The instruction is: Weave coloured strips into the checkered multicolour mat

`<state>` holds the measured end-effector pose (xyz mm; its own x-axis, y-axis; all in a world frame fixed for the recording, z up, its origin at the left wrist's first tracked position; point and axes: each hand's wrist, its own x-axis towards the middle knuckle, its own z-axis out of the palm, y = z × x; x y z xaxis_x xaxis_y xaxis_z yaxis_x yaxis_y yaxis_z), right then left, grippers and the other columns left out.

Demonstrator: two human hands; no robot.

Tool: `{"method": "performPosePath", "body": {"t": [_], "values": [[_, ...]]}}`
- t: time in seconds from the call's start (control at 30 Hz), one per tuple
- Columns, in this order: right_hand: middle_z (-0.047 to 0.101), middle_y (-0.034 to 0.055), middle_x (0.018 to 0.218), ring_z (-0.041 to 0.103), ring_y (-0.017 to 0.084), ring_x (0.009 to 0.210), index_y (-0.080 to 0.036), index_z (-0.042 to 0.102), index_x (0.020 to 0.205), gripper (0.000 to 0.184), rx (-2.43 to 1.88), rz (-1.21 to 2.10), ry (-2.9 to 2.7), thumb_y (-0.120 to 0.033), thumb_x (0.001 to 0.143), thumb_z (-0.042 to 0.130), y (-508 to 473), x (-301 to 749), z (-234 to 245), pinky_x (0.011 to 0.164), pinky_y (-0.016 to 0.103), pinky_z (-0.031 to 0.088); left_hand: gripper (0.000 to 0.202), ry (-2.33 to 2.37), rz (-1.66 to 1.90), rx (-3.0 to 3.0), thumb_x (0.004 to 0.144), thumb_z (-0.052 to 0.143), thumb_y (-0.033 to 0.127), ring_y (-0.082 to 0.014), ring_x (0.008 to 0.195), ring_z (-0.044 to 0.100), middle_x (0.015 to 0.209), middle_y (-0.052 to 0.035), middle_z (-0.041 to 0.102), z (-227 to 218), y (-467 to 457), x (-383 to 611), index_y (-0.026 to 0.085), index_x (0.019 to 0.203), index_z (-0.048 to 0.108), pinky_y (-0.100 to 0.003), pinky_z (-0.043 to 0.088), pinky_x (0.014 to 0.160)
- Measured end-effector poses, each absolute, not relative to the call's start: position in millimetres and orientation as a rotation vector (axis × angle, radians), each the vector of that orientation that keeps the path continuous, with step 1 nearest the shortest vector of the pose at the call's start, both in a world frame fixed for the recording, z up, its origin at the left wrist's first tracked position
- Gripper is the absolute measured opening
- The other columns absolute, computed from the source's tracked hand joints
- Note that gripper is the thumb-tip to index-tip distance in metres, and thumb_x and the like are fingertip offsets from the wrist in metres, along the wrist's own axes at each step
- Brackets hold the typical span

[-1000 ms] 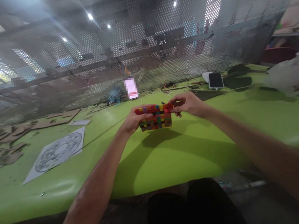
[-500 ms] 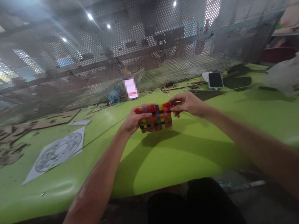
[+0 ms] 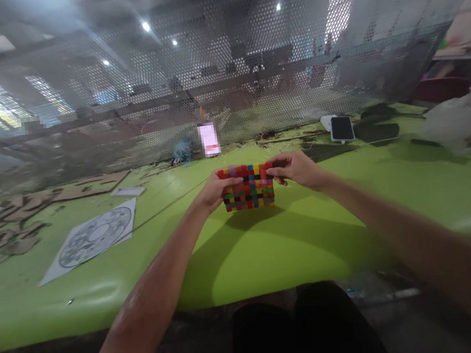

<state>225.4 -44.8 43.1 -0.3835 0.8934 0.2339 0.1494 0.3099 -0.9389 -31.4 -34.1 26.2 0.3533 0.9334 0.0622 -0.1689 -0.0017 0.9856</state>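
A small panel woven from many-coloured strips (image 3: 253, 192) is held up over the green tabletop (image 3: 246, 261), its checkered face toward me. My left hand (image 3: 214, 192) closes on its left side, the thumb lying across the front and the other fingers behind it. At the upper right corner my right hand (image 3: 297, 170) pinches the panel's edge between thumb and fingers. A red strip shows right by those fingertips. The back of the panel is hidden.
To the left lie a sheet with a round printed pattern (image 3: 97, 235) and brown cardboard scraps (image 3: 14, 229). A lit phone screen (image 3: 209, 138) stands at the back before a perforated metal sheet (image 3: 145, 107). A dark-screened phone (image 3: 342, 128) and a plastic bag (image 3: 464, 117) are at right.
My right fingertips have come in closer onto the panel's upper right corner, and the red strip there sits flatter. The left hand keeps its hold. The whole view has shifted slightly.
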Motion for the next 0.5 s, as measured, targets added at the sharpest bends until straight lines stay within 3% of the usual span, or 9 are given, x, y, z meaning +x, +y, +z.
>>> {"method": "performPosePath", "body": {"t": [0.23, 0.5], "values": [[0.065, 0.0005, 0.056, 0.054, 0.01, 0.047, -0.013, 0.072, 0.085, 0.038, -0.936, 1.089, -1.765, -0.046, 0.074, 0.088, -44.3, 224.8, 41.9, 0.045, 0.026, 0.044, 0.04, 0.765, 1.004, 1.298, 0.064, 0.093, 0.025, -0.0241, 0.085, 0.078, 0.103, -0.0108, 0.082, 24.4, -34.2, -30.6, 0.017, 0.101, 0.081, -0.046, 0.062, 0.094], [0.057, -0.0031, 0.048, 0.045, 0.008, 0.039, -0.016, 0.065, 0.081, 0.048, -1.039, 1.042, -1.772, -0.056, 0.071, 0.09, -47.3, 224.4, 43.3, 0.038, 0.022, 0.032, 0.041, 0.741, 1.021, 1.301, 0.063, 0.093, 0.023, -0.023, 0.087, 0.077, 0.103, -0.01, 0.081, 22.7, -37.6, -25.4, 0.017, 0.101, 0.08, -0.044, 0.061, 0.094]]}}
